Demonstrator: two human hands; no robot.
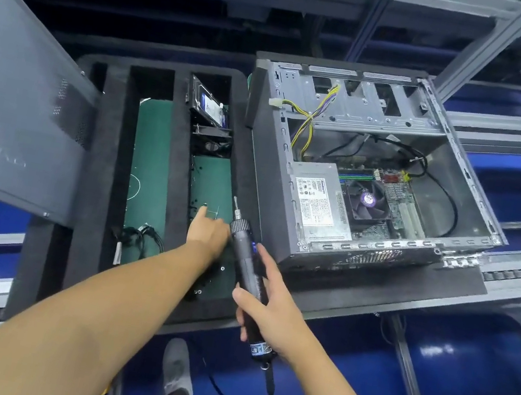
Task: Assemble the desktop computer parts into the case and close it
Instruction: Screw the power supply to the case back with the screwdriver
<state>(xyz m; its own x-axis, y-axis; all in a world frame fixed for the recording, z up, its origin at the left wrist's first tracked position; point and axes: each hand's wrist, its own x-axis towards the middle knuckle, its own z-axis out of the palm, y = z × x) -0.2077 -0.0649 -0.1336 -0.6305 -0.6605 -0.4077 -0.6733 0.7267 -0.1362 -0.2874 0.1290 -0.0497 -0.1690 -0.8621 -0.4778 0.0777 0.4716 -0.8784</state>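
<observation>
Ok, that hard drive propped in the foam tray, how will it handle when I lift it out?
The hard drive is a rigid metal-cased block, so probably stiff and heavy for its size. It leans tilted in the foam tray, so it may tip flat if nudged.

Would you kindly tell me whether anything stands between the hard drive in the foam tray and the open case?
Only the tray's foam wall separates the hard drive from the case, so lifting it clears that. Inside, yellow cables drape over the drive cage and would probably need moving aside.
</observation>
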